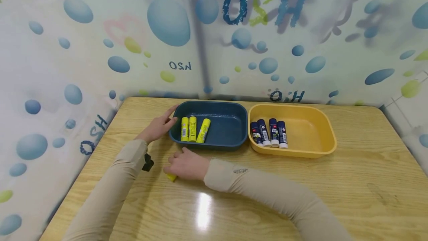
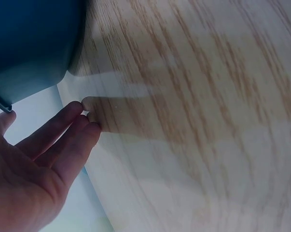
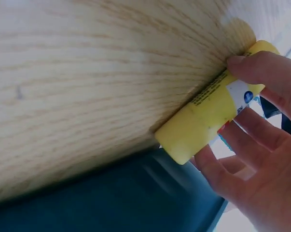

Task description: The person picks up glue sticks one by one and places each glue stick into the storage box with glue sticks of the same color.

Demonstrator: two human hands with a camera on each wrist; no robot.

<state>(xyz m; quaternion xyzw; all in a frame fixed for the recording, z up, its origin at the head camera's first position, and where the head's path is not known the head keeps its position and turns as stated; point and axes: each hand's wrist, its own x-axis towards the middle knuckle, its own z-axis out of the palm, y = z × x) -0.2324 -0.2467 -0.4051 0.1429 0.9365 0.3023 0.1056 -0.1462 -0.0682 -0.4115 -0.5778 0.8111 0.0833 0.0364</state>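
Observation:
My right hand (image 1: 188, 164) grips a yellow glue stick (image 3: 208, 113) between thumb and fingers, low over the table in front of the blue bin (image 1: 230, 145). Only one end of that stick shows beneath the hand in the head view. At the bin's left end is my left hand (image 1: 157, 126), thumb at the rim and the other fingers reaching along the outside. Those fingers (image 2: 75, 150) look fairly straight in the left wrist view, with tips at the tabletop. Inside the bin, three yellow glue sticks (image 1: 192, 129) lie towards the left.
Right of the blue bin stands a yellow bin (image 1: 307, 152), close against it. Several dark blue glue sticks (image 1: 274, 133) with white ends lie in its left part. A patterned curtain (image 1: 214, 47) hangs behind the wooden table (image 1: 234, 211).

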